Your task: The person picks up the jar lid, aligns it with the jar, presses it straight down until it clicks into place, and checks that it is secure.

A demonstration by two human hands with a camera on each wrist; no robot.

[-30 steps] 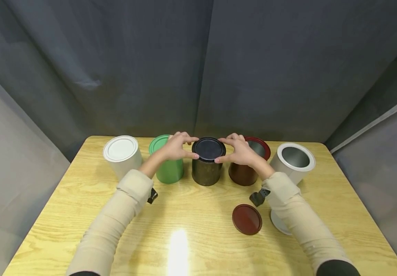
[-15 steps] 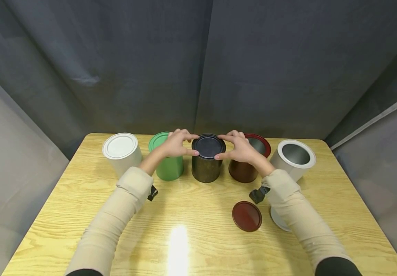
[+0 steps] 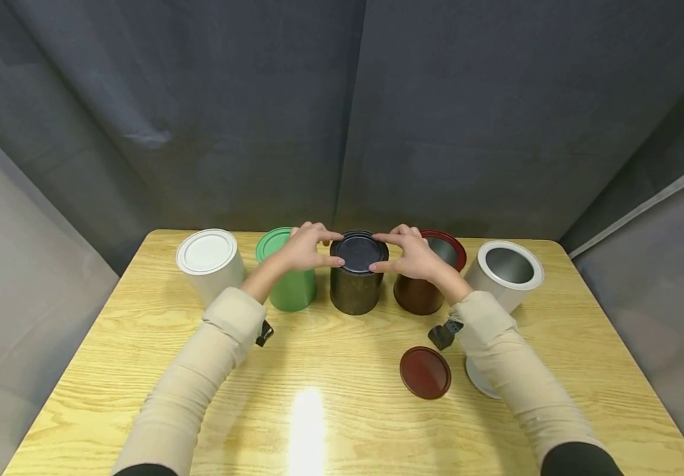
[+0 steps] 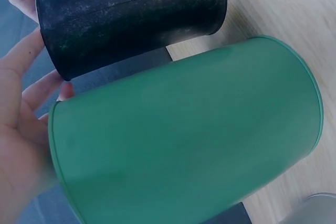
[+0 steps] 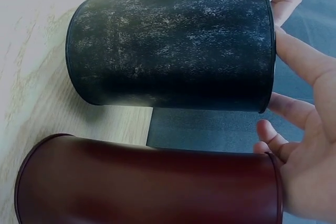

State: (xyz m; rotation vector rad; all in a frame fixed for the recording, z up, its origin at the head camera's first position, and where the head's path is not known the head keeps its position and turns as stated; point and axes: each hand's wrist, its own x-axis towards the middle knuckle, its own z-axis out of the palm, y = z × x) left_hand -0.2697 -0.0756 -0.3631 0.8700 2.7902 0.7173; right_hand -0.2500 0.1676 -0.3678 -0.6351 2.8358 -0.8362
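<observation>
A dark, speckled can (image 3: 356, 295) stands upright mid-row near the table's back edge, topped by a black lid (image 3: 359, 254). From the left, my left hand (image 3: 306, 251) holds the lid's edge, index finger at the far side and thumb at the near side. Mirroring it, my right hand (image 3: 412, 258) holds the right edge the same way. In the left wrist view, a green can (image 4: 184, 135) lies between the camera and the dark can (image 4: 131, 14). In the right wrist view, several fingers (image 5: 302, 59) meet the dark can's rim.
Left of the dark can stand a lidded green can (image 3: 291, 291) and a lidded white can (image 3: 213, 264). To its right are an uncovered brown-red can (image 3: 418, 299) and an uncovered white can (image 3: 489, 285). A brown-red lid (image 3: 425, 373) and a partly hidden white lid (image 3: 482, 382) lie in front.
The head view has shifted slightly, so the cans appear a little higher than a second ago. Both hands stay at the black lid, the right fingertips slightly farther in.
</observation>
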